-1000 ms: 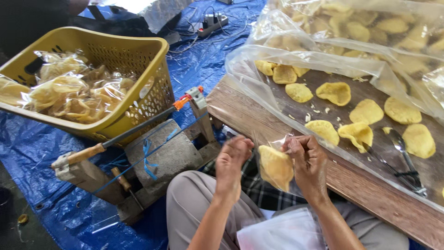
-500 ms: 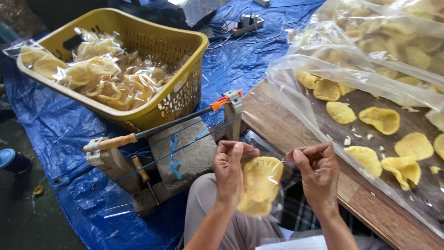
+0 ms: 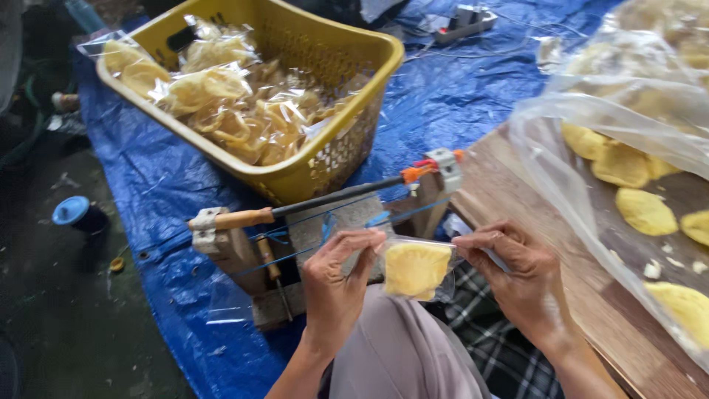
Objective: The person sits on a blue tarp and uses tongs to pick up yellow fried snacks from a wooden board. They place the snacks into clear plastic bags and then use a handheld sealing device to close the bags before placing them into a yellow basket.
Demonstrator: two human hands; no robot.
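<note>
Clear plastic, a small bag [image 3: 417,267] of yellow crackers, is pinched at its top corners by the left hand [image 3: 336,284] and right hand [image 3: 517,277], just in front of the wooden sealer frame [image 3: 325,222]. Behind that frame sits a yellow basket [image 3: 325,159] of packed bags; right of it, loose crackers [image 3: 646,210] lie under plastic sheeting on the worktop [image 3: 502,192], partly cut off.

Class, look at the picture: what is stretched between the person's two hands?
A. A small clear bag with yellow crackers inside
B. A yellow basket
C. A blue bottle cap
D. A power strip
A. The left hand and right hand each pinch a top corner of the small clear bag, and yellow crackers show inside it.
</note>
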